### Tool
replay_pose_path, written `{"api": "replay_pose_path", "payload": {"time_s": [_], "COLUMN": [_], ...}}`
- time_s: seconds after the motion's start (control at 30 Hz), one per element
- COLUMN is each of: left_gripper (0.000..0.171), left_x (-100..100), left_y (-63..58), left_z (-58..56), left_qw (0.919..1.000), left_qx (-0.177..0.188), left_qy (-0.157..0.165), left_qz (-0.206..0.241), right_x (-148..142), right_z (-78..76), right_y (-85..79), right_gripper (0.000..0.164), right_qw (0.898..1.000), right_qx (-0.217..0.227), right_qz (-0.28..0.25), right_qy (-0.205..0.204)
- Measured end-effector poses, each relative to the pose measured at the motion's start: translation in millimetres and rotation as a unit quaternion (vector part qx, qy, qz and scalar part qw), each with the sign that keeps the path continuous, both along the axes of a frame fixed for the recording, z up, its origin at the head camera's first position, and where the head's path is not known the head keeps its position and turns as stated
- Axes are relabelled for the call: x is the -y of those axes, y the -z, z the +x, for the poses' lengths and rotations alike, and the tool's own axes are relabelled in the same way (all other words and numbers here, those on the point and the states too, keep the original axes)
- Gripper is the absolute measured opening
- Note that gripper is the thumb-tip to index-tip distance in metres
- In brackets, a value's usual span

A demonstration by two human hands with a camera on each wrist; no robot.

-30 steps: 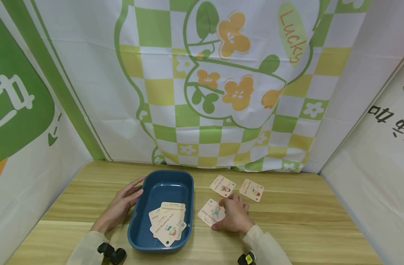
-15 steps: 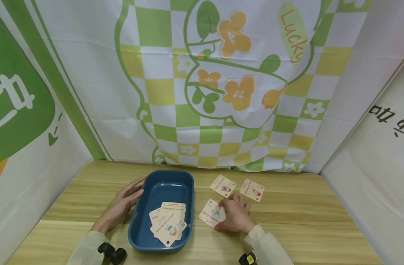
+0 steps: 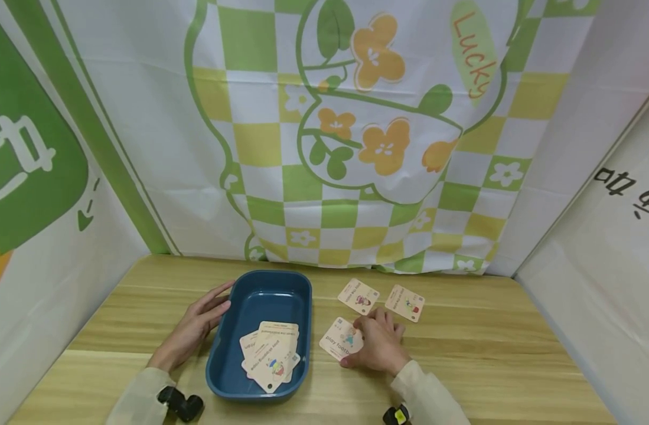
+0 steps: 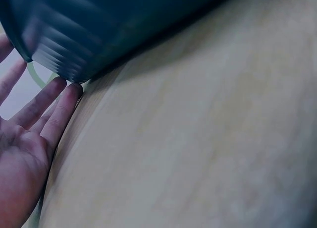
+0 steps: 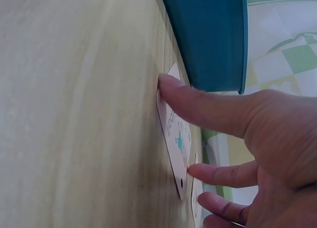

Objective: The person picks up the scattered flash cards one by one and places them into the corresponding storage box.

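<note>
Cream "play footb" card [image 3: 339, 339] pinched by right fingers [image 5: 223, 175]

Football card [image 3: 335, 338] partly behind R grip [image 3: 380, 342], its fine txt illegible.

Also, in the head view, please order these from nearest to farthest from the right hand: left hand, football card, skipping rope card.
1. Football card, touching the right hand.
2. Skipping rope card, leftward, inside the blue tray.
3. Left hand, farther leftward, at the tray's left side.

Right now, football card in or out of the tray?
Out: the football card sits beside the blue tray, the right hand touching it.
</note>
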State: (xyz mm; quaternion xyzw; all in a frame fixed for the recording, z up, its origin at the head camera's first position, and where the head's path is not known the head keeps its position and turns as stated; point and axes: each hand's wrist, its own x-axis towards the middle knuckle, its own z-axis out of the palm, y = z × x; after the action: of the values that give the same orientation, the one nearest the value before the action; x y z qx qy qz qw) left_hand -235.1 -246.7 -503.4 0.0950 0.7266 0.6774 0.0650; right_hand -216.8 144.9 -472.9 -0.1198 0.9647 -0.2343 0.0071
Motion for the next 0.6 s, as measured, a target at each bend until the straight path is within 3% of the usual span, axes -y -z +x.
{"api": "replay_pose_path", "payload": {"time_s": [0.37, 0.6], "left_gripper": [0.062, 0.062], "left_x": [0.3, -0.1], "left_y": [0.4, -0.3], "left_z": [-0.9, 0.5], "left_qw": [0.9999, 0.9999], "left_qx": [0.002, 0.005], "left_qy": [-0.005, -0.006], "left_qz": [-0.009, -0.011], "right_x": [1.5, -1.3], "right_z": [-1.8, -7.4], "right_y": [-1.6, -1.7], "right_gripper": [0.073, 0.074], "right_qw": [1.0, 1.0], "right_qx": [-0.001, 0.024], "right_qz": [0.019, -0.006], "right_qy": [0.008, -0.004]}}
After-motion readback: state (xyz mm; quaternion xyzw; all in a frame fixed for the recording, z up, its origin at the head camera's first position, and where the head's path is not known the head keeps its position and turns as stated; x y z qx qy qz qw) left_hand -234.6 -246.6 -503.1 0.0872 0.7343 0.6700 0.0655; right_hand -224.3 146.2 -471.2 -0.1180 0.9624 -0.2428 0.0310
